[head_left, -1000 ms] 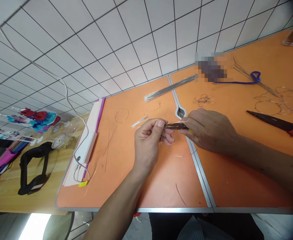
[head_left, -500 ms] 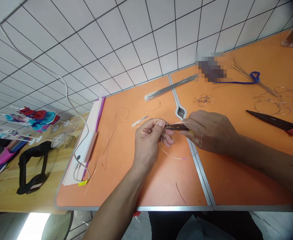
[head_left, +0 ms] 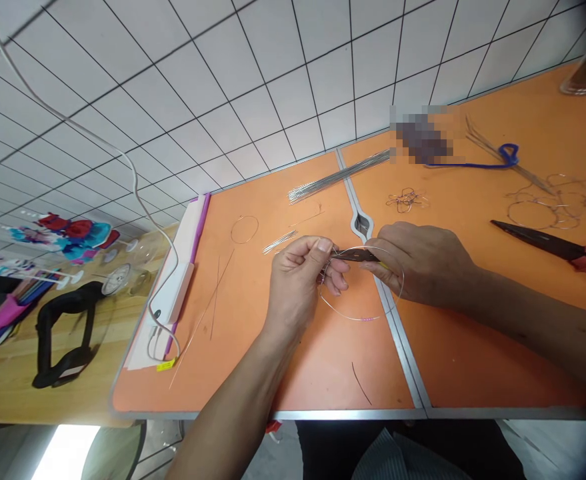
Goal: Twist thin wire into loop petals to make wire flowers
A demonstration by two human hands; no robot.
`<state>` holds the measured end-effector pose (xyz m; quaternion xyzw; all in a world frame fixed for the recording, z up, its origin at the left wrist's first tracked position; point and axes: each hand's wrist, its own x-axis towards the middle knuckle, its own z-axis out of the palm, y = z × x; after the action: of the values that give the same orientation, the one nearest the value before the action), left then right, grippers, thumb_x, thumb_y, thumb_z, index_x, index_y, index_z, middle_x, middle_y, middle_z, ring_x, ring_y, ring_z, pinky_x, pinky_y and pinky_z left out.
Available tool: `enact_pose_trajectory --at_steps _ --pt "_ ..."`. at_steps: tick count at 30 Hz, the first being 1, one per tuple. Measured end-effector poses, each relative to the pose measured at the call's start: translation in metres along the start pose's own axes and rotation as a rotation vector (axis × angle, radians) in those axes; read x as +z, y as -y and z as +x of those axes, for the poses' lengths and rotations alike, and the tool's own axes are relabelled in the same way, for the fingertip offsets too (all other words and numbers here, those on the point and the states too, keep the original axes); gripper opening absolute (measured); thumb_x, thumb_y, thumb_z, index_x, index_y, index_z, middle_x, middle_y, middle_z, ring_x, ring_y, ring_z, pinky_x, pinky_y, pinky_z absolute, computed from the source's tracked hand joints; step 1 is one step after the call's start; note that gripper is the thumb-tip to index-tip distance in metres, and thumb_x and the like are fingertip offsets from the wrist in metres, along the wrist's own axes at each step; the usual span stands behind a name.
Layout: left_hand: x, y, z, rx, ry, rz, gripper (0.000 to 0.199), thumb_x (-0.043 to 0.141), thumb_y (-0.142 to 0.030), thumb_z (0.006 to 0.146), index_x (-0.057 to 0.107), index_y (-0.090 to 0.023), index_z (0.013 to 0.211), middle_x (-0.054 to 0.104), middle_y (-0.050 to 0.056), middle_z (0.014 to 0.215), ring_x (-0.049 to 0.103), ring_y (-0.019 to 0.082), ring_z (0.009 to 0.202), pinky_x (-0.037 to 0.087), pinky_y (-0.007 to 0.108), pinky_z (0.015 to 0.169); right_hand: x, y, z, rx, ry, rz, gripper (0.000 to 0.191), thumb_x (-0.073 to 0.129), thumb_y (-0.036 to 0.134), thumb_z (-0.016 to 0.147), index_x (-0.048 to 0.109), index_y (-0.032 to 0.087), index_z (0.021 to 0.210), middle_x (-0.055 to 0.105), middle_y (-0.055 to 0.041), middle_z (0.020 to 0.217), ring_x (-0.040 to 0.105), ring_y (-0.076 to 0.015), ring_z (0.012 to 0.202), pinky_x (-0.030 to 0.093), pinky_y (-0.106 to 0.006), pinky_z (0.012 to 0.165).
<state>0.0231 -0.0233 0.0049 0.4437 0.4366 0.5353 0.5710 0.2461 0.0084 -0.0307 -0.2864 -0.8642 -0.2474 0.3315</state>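
Observation:
My left hand (head_left: 297,280) pinches the end of a thin silver wire hoop (head_left: 357,315), which carries a few tiny pink beads. My right hand (head_left: 417,263) grips small black-nosed pliers (head_left: 357,255) with a yellow handle mostly hidden in my palm. Their jaws sit at my left fingertips, on the wire, and the fingers hide the exact grip point. Both hands hover over the orange mat (head_left: 333,380), close together near its central metal seam (head_left: 397,313).
Straight wire bundles (head_left: 337,179), a wire ring (head_left: 245,229), tangled wire (head_left: 407,200), wire loops (head_left: 537,213) and red-handled pliers (head_left: 547,248) lie on the orange mats. A white power adapter (head_left: 175,293) sits at the left edge. A blurred patch (head_left: 423,137) covers the far edge.
The wire hoop now shows as a fuller, rounder loop around the pliers' tip. My hands have barely moved, and the view has shifted slightly.

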Motion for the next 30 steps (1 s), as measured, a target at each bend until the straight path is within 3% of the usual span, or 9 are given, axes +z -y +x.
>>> enact_pose_trajectory --at_steps 10,20,30 --pt "-0.0002 -0.0028 0.002 -0.036 0.018 -0.039 0.037 0.093 -0.047 0.085 0.074 -0.016 0.081 0.078 0.004 0.068 0.066 0.012 0.046 0.051 0.02 0.042 -0.0025 0.0019 0.0009 0.015 0.006 -0.03 0.039 0.061 0.04 0.113 0.064 0.019 0.081 0.059 -0.0007 0.07 0.05 -0.0173 0.064 0.027 -0.034 0.054" --pt "-0.0038 0.001 0.0036 0.064 -0.004 0.029 0.031 0.084 -0.047 0.096 0.077 -0.017 0.091 0.082 0.005 0.076 0.073 0.013 0.053 0.052 0.02 0.047 0.0031 -0.0011 0.0038 0.062 0.035 0.058 0.031 0.055 0.038 0.116 0.072 0.014 0.105 0.071 -0.0094 0.089 0.06 -0.023 0.079 0.039 -0.036 0.068" --pt "-0.003 0.0031 0.0007 0.138 0.015 0.062 0.027 0.079 -0.043 0.102 0.077 -0.018 0.095 0.083 0.005 0.081 0.076 0.014 0.059 0.056 0.022 0.05 0.0048 -0.0011 -0.0011 0.082 0.033 0.084 0.031 0.057 0.039 0.116 0.071 0.017 0.1 0.073 -0.0083 0.089 0.061 -0.0222 0.08 0.037 -0.037 0.068"
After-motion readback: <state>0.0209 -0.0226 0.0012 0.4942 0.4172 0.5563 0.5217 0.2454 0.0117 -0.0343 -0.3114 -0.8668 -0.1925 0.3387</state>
